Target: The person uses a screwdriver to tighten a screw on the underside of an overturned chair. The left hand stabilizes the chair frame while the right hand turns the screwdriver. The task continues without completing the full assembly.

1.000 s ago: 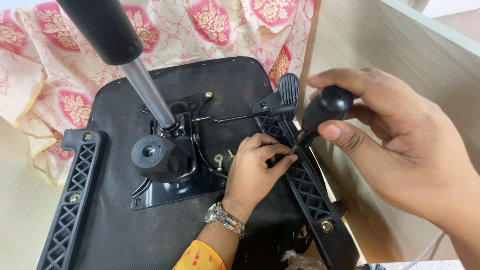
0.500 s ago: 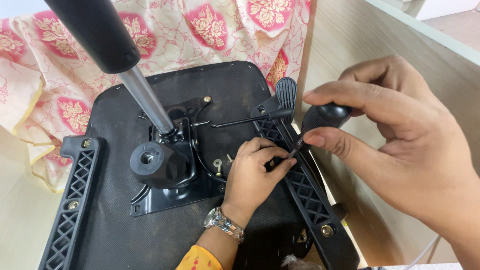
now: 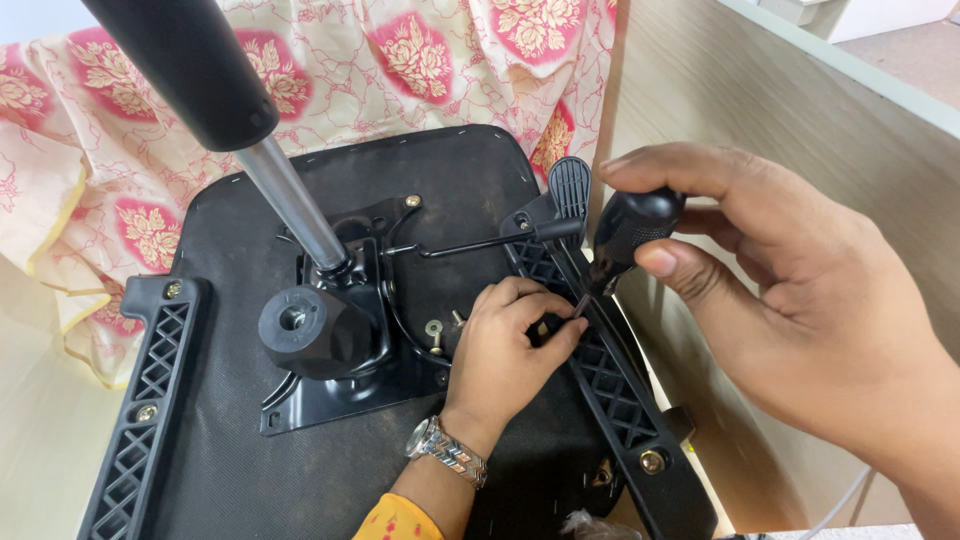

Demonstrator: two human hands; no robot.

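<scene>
An upturned black chair seat (image 3: 300, 470) is lying across the middle of the frame on a pale worktop (image 3: 30, 430), its underside facing up. The right hand (image 3: 800, 300), filling the right side of the frame, is wrapping its thumb and fingers around the black handle of a screwdriver (image 3: 625, 235); the thin shaft is slanting down and to the left, with its tip meeting the ribbed black armrest bracket (image 3: 610, 390) that is running along the right edge of the seat. The left hand (image 3: 505, 350), wearing a metal wristwatch (image 3: 445, 450) and a yellow sleeve, is coming up from the bottom centre; its fingers are curling in narrowly and pinching at the spot where the screwdriver tip is sitting, though whatever small part they are gripping is hidden. Just left of this hand two loose screws (image 3: 440, 330) are lying on the seat. A black mechanism plate (image 3: 340, 390) with a round knob (image 3: 300, 330) is sitting at the centre, and a silver gas-lift column (image 3: 285, 195) is rising toward the upper left. A second armrest bracket (image 3: 140, 400) is lying at lower left, and floral cloth (image 3: 420, 60) is spreading across the top
</scene>
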